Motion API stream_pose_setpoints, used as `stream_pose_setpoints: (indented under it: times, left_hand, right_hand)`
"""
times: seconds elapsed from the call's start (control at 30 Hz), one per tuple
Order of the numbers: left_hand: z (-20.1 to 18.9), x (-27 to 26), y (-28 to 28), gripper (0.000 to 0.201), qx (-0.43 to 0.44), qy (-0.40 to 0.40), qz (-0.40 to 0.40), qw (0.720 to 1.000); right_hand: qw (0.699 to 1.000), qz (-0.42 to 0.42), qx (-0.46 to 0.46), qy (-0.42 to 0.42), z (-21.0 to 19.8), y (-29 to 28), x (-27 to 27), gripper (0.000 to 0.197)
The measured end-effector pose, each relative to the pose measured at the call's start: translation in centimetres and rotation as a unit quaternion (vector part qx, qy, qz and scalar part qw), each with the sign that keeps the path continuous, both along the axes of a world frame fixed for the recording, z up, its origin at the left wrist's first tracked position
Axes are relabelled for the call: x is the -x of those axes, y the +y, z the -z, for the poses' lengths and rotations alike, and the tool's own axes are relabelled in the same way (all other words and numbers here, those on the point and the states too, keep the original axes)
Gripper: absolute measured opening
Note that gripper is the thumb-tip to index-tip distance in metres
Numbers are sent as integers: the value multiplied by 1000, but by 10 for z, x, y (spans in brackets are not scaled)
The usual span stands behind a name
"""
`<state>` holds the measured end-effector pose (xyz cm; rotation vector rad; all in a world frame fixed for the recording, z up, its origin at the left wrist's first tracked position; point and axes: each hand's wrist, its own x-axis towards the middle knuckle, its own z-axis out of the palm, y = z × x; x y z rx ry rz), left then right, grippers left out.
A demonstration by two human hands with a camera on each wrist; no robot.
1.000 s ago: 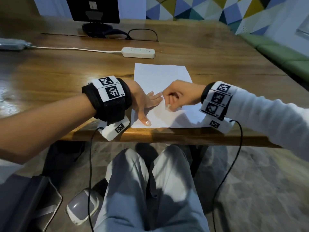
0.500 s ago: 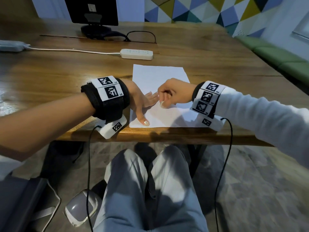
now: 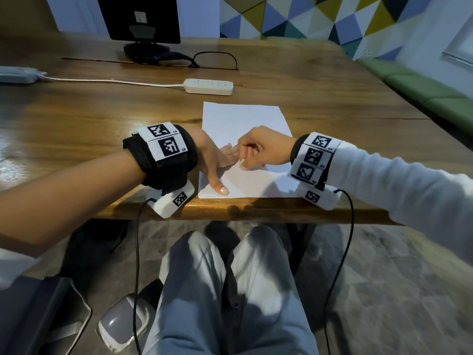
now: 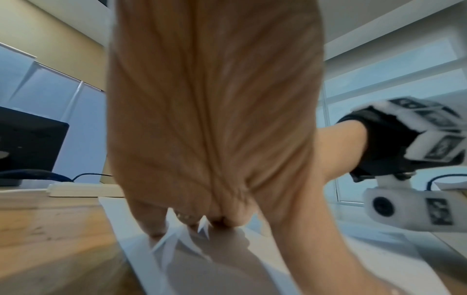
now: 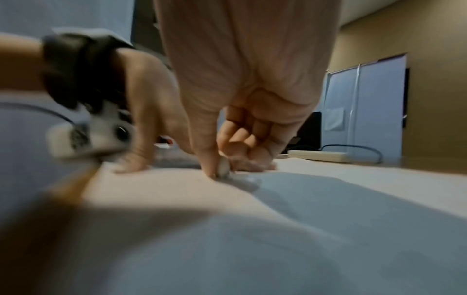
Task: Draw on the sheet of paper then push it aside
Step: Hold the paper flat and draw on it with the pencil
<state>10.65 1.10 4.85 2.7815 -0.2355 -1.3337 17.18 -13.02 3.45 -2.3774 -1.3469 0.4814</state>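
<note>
A blank white sheet of paper (image 3: 243,119) lies on the wooden table (image 3: 102,119), its near edge close to the table's front edge. My left hand (image 3: 225,167) lies flat on the sheet's left side, fingers straight and thumb spread, pressing it down. My right hand (image 3: 242,162) has its fingers curled, with thumb and forefinger tips together on the paper right next to the left fingertips. No pen shows in it. In the right wrist view the right hand (image 5: 222,169) touches the paper (image 5: 328,189) beside the left hand (image 5: 141,139). The left wrist view shows the left hand (image 4: 202,223) down on the paper (image 4: 391,245).
A white power strip (image 3: 208,86) with its cable lies just behind the sheet. Further back are a black monitor (image 3: 139,19) and a pair of glasses (image 3: 215,60). A green bench (image 3: 422,85) runs along the right. My legs are below the table edge.
My right hand has slid left across the paper until its fingertips meet the left hand's fingers. The left hand and the sheet have stayed put.
</note>
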Motion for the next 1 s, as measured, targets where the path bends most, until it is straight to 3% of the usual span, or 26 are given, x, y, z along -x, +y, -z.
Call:
stream_pose_setpoints:
  times: [0.13, 0.2, 0.27, 0.37, 0.47, 0.53, 0.6, 0.67, 0.73, 0.8, 0.9, 0.93, 1.0]
  left_hand:
    - [-6, 12, -6, 99, -27, -42, 7, 999]
    - [-4, 23, -13, 93, -79, -92, 48, 991]
    - [9, 35, -21, 85, -91, -163, 69, 980]
    - [32, 51, -51, 78, -31, -276, 142, 950]
    - [54, 51, -83, 73, 47, -352, 185, 916]
    - [62, 50, -90, 77, 74, -327, 135, 932]
    - [70, 51, -76, 91, 74, -341, 20, 937]
    - [62, 61, -51, 86, 35, -268, -140, 953]
    - [47, 68, -38, 80, 4, -245, -208, 947]
    - [44, 74, -44, 74, 26, -287, -124, 950]
    - [48, 83, -64, 65, 138, -309, 65, 939]
    - [50, 86, -64, 65, 147, -296, 83, 940]
    - [49, 92, -53, 69, 117, -273, 14, 955]
  right_hand:
    - [998, -21, 13, 60, -1, -13, 1, 12]
    - [992, 71, -63, 87, -2, -33, -15, 14]
    - [966, 168, -147, 127, -3, -55, -31, 16]
    - [940, 214, -167, 205, 2, -71, -33, 18]
    - [944, 210, -139, 215, 8, -71, -30, 23]
    - [943, 208, -140, 218, 8, -72, -29, 25]
    - [938, 204, -151, 237, 8, -77, -29, 25]
    - [932, 203, -158, 256, 9, -82, -28, 23]
    - [933, 202, -157, 253, 9, -85, -28, 16]
    - [942, 199, -148, 227, 8, -82, -27, 9]
    - [963, 183, -124, 156, 5, -77, -22, 12]
    - [970, 173, -107, 130, 4, -77, -21, 12]
    - [980, 156, -77, 95, 3, -78, -19, 8]
